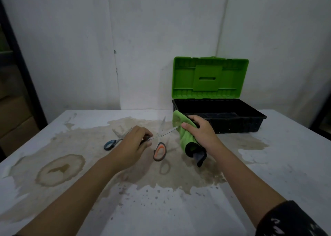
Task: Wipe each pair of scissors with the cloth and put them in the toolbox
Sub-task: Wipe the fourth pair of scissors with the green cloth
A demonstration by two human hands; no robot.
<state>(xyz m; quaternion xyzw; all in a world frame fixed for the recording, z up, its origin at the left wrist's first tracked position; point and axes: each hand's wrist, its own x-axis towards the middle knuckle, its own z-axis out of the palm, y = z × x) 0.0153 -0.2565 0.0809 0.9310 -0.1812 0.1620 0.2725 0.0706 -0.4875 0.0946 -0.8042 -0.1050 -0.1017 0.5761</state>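
Note:
My left hand [133,142] grips one handle of the orange-handled scissors [160,150], held open above the table with the blades spread. My right hand [198,130] holds the green and black cloth [186,137] and pinches it around the tip of one blade. A second pair, the blue-handled scissors [110,144], lies flat on the table just left of my left hand, partly hidden by it. The toolbox [254,123] stands open behind my right hand, its green lid upright and its black tray dark inside.
The white table [286,164] carries large brown stains across its middle and left. A white wall rises right behind the toolbox. Dark shelving and cardboard boxes stand past the table's left edge.

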